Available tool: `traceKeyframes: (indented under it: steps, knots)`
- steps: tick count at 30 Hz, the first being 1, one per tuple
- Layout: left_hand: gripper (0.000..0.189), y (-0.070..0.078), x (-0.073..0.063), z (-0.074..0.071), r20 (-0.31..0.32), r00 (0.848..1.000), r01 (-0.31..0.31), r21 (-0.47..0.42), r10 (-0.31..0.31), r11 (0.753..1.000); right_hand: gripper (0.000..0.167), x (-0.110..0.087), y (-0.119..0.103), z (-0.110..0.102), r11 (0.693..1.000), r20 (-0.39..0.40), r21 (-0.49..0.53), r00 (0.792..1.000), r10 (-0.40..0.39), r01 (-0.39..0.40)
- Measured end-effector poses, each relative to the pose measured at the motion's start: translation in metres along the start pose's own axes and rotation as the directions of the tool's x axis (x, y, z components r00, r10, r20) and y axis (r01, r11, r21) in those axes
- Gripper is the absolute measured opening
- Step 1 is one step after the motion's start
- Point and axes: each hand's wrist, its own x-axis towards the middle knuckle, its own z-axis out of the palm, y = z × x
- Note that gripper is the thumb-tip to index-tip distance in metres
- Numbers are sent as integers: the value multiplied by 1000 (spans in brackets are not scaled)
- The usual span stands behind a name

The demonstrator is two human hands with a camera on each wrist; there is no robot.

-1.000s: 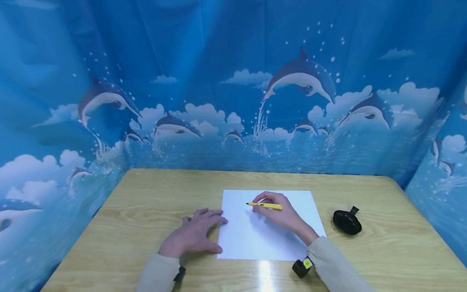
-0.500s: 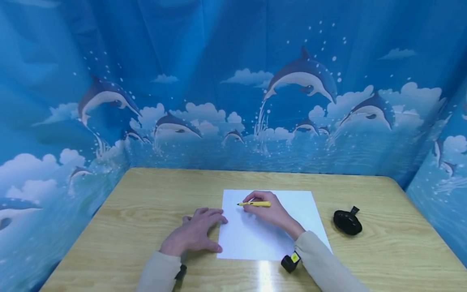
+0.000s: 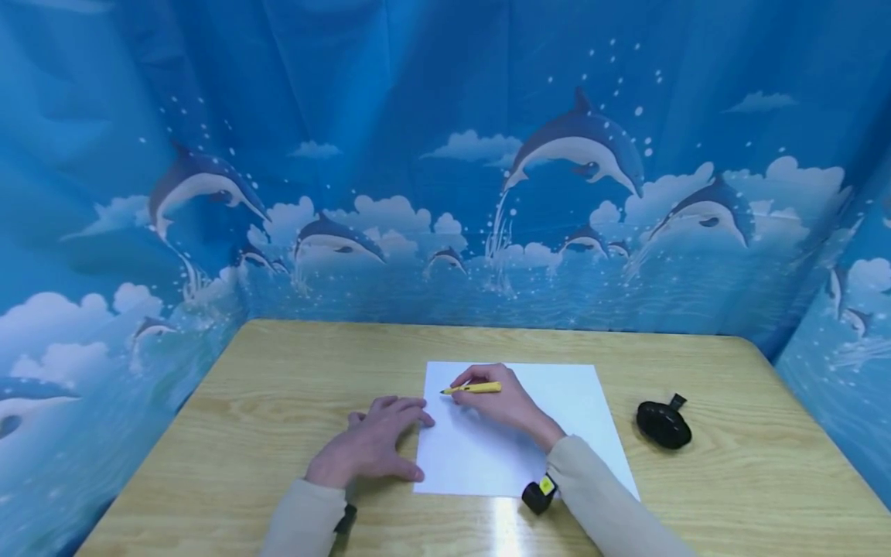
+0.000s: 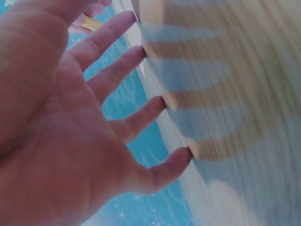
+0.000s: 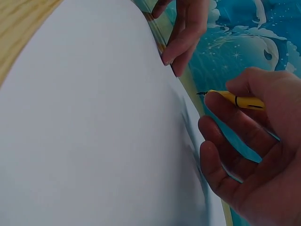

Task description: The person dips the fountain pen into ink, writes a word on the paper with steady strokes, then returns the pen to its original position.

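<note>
- Two bare hands work a white sheet (image 3: 578,406): the right hand (image 3: 506,402), pinching a yellow pen (image 3: 483,387), shifts leftward across it.
- The pen now hangs over the sheet's upper left, suggesting positioning rather than writing; no marks are visible.
- The left hand (image 3: 376,445), unmoved, rests spread at the sheet's left edge.
- Hard to tell: whether the nib (image 3: 442,392) touches paper; the right wrist view hides the pen's rear.

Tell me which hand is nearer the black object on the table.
Right. The right hand, pinching the yellow pen over the paper, is left of the black object; the left hand, at the paper's left edge, is farther left.
</note>
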Motion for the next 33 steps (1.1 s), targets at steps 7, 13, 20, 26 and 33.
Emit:
traceKeyframes:
  steps: [7, 13, 20, 26, 33]
  knots:
    - [70, 1, 1, 1, 12, 1000, 10, -10, -10, 1000, 15, 3, 3, 6, 1000, 3, -18, 1000, -6, 6]
    - [70, 2, 2, 3, 16, 1000, -1, -5, 1, 1000, 14, 4, 3, 8, 999, -10, -50, 1000, 7, -8]
    - [69, 0, 3, 2, 0, 1000, -10, 10, 10, 1000, 13, 10, 4, 9, 996, 15, -85, 1000, -18, 19]
    - [69, 0, 2, 1, 2, 1000, -18, -9, 18, 1000, 11, 13, 4, 11, 994, 13, -107, 1000, -29, 30]
    - [72, -2, 2, 2, 1, 1000, -26, -21, 26, 999, 11, 13, 2, 11, 992, 12, -121, 999, -39, 40]
